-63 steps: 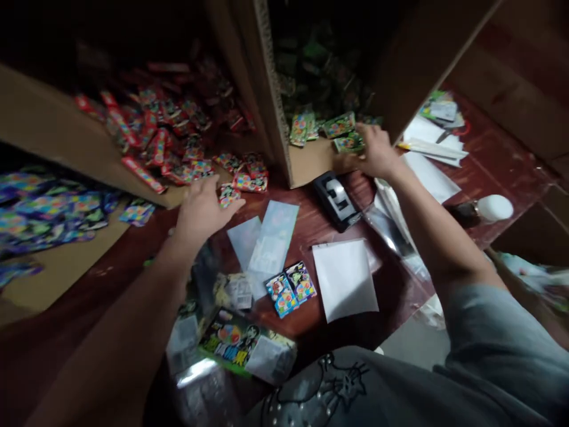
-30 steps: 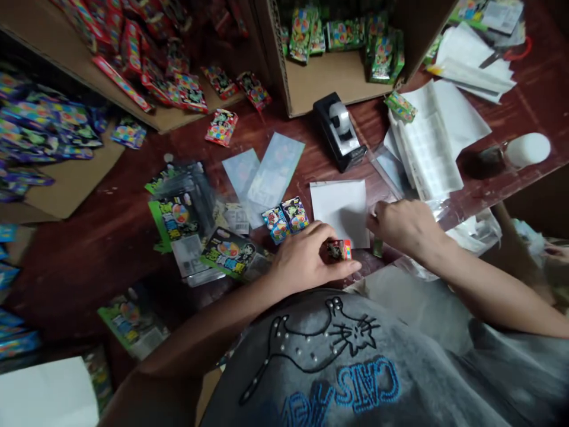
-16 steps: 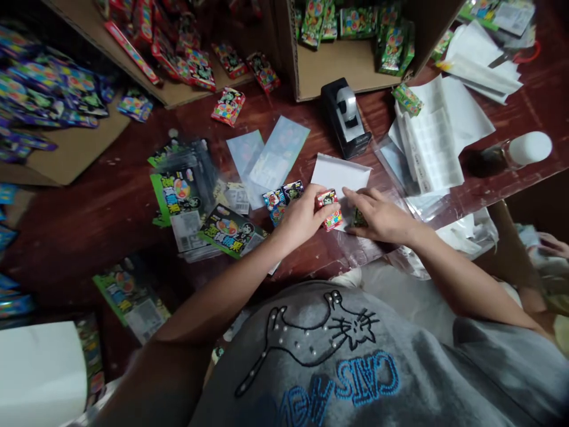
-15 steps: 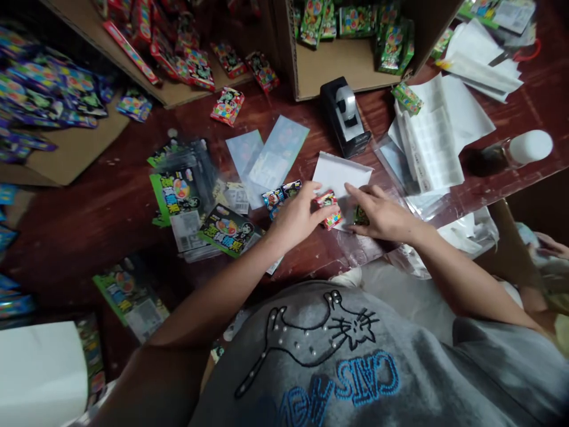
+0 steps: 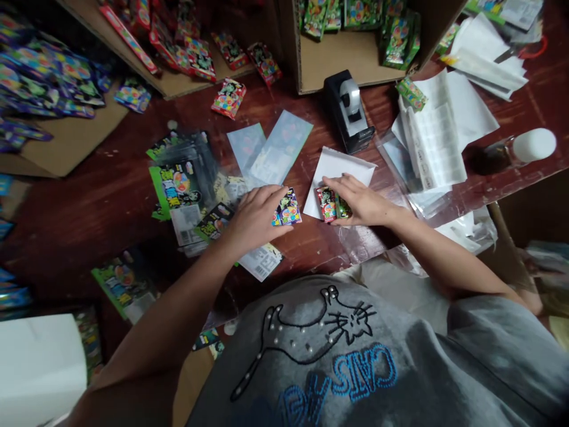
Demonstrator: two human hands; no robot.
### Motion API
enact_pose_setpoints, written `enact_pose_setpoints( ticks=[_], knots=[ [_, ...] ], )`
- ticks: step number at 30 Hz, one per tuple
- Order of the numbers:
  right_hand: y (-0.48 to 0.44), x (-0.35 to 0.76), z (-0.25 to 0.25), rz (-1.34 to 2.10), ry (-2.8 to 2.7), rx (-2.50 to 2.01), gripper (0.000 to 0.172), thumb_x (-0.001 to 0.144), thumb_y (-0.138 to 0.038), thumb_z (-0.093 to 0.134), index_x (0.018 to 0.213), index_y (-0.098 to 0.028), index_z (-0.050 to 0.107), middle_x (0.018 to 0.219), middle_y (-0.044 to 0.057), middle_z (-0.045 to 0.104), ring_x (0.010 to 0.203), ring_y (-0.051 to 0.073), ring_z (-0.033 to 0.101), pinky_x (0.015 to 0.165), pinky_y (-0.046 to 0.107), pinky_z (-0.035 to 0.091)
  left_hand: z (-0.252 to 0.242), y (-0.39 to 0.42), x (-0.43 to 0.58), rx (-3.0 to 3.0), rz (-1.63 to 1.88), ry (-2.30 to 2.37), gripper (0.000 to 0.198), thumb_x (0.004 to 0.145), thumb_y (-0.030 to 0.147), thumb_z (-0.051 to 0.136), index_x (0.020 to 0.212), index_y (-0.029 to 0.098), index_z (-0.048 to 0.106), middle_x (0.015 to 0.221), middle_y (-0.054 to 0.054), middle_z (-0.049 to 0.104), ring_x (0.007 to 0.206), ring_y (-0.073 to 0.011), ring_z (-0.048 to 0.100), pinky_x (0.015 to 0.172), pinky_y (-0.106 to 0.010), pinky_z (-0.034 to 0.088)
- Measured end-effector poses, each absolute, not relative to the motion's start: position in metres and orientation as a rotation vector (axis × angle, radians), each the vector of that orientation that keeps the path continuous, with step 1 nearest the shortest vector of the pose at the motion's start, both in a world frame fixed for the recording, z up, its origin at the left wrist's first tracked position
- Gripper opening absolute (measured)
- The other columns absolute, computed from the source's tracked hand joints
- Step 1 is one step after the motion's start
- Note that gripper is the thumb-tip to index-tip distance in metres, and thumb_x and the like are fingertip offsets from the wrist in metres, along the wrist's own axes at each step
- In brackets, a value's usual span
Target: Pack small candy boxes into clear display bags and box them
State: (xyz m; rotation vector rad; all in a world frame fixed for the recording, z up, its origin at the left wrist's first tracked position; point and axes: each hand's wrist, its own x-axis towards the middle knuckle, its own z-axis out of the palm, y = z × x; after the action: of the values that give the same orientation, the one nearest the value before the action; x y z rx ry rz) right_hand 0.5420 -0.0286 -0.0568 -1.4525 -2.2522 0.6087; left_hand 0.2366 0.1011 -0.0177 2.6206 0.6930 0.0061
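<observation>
Head view shows that half a second ago your left hand (image 5: 255, 216) carried the red packet (image 5: 326, 203) toward the white sheet (image 5: 340, 169). Now that packet has been passed across and lies on the sheet's near edge, touching the green packet (image 5: 342, 208) on its right side. So the two small packets are gathered in one place, under your right hand (image 5: 362, 201), and your left hand is free of them. Your right fingers (image 5: 338, 182) are curled lightly, with the forefinger along the far side of the pair and the thumb on the near side, closed on both packets and pressing them to the sheet; the green one is half hidden under the hand. Your left hand has drawn back to the left and lies flat, fingers (image 5: 273, 198) close together and stretched out, their tips resting on the pair of blue packets (image 5: 287, 209) on the worktop (image 5: 111, 196). Whether the thumb grips them from below cannot be told. The clear sleeves (image 5: 271, 145) lie just beyond that hand, and the tape dispenser (image 5: 351, 110) stands beyond the sheet, apart from both hands.
</observation>
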Motion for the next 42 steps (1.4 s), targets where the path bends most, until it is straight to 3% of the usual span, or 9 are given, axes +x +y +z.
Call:
enact_pose_setpoints(
  ticks=[3, 7, 14, 17, 21, 26, 31, 37, 42],
  knots=[
    [-0.030, 0.546, -0.049, 0.585, -2.265, -1.491, 0.112, 0.096, -0.072, 0.062, 0.176, -0.011, 0.012, 0.153, 0.028, 0.056, 0.132, 0.043, 0.055, 0.113, 0.067, 0.045, 0.002, 0.082, 0.234, 2.616, 0.121, 0.720, 0.081, 0.088, 0.035, 0.082, 0.159, 0.020, 0.047, 0.155, -0.018, 0.058, 0.141, -0.0384, 0.055, 0.123, -0.052, 0.042],
    [-0.029, 0.557, -0.035, 0.520, -2.307, -1.629, 0.115, 0.092, -0.075, 0.065, 0.174, -0.010, 0.018, 0.144, 0.027, 0.060, 0.125, 0.044, 0.056, 0.106, 0.062, 0.047, 0.012, 0.064, 0.252, 2.580, 0.187, 0.633, 0.081, 0.088, 0.037, 0.083, 0.159, 0.018, 0.048, 0.155, -0.018, 0.057, 0.141, -0.0386, 0.055, 0.122, -0.051, 0.043],
    [-0.026, 0.550, -0.041, 0.600, -2.352, -1.563, 0.117, 0.089, -0.086, 0.060, 0.172, -0.011, 0.025, 0.142, 0.025, 0.063, 0.122, 0.041, 0.058, 0.104, 0.059, 0.048, -0.035, 0.067, 0.287, 2.536, 0.053, 0.591, 0.090, 0.081, 0.038, 0.092, 0.156, 0.013, 0.050, 0.153, -0.021, 0.059, 0.139, -0.0408, 0.057, 0.119, -0.055, 0.045],
    [-0.025, 0.537, -0.040, 0.568, -2.390, -1.527, 0.119, 0.089, -0.092, 0.053, 0.174, -0.015, 0.022, 0.159, 0.026, 0.053, 0.141, 0.045, 0.050, 0.119, 0.067, 0.037, -0.037, 0.065, 0.285, 2.500, 0.090, 0.631, 0.112, 0.076, 0.047, 0.096, 0.165, 0.012, 0.037, 0.158, -0.025, 0.055, 0.146, -0.0430, 0.053, 0.123, -0.057, 0.042],
    [-0.026, 0.516, -0.026, 0.436, -2.431, -1.563, 0.125, 0.083, -0.099, 0.048, 0.177, -0.023, 0.016, 0.180, 0.019, 0.028, 0.165, 0.049, 0.024, 0.131, 0.076, 0.007, -0.004, 0.072, 0.238, 2.547, 0.076, 0.564, 0.139, 0.067, 0.056, 0.099, 0.173, 0.014, 0.020, 0.176, -0.029, 0.030, 0.162, -0.0483, 0.032, 0.133, -0.064, 0.028],
    [-0.030, 0.486, -0.027, 0.400, -2.471, -1.533, 0.113, 0.085, -0.098, 0.047, 0.174, -0.032, 0.028, 0.182, 0.012, 0.028, 0.165, 0.048, 0.024, 0.131, 0.078, 0.008, 0.027, 0.090, 0.155, 2.695, -0.191, 0.447, 0.104, 0.079, 0.028, 0.087, 0.170, 0.034, 0.037, 0.179, -0.012, 0.034, 0.166, -0.0461, 0.028, 0.134, -0.075, 0.013],
    [-0.027, 0.470, -0.038, 0.367, -2.507, -1.600, 0.079, 0.102, -0.076, 0.048, 0.169, -0.034, 0.041, 0.179, 0.011, 0.036, 0.155, 0.046, 0.041, 0.122, 0.073, 0.028, 0.025, 0.087, 0.149, 2.707, -0.308, 0.292, 0.079, 0.085, 0.005, 0.062, 0.155, 0.041, 0.059, 0.157, -0.005, 0.064, 0.157, -0.0332, 0.048, 0.135, -0.068, 0.020],
    [-0.020, 0.473, -0.034, 0.344, -2.558, -1.586, 0.073, 0.102, -0.070, 0.052, 0.160, -0.025, 0.055, 0.162, 0.017, 0.056, 0.131, 0.043, 0.053, 0.105, 0.061, 0.039, 0.032, 0.053, 0.148, 2.795, -0.360, 0.644, 0.087, 0.082, 0.042, 0.085, 0.159, 0.017, 0.053, 0.146, -0.023, 0.066, 0.131, -0.0454, 0.062, 0.115, -0.061, 0.048],
    [-0.023, 0.468, -0.025, 0.181, -2.470, -1.616, 0.069, 0.100, -0.066, 0.058, 0.159, -0.031, 0.056, 0.158, 0.013, 0.059, 0.120, 0.040, 0.052, 0.098, 0.056, 0.040, 0.014, 0.020, 0.135, 2.635, -0.186, 1.142, 0.096, 0.082, 0.056, 0.085, 0.161, 0.017, 0.046, 0.143, -0.024, 0.064, 0.129, -0.0473, 0.062, 0.107, -0.059, 0.051]
  ],
)
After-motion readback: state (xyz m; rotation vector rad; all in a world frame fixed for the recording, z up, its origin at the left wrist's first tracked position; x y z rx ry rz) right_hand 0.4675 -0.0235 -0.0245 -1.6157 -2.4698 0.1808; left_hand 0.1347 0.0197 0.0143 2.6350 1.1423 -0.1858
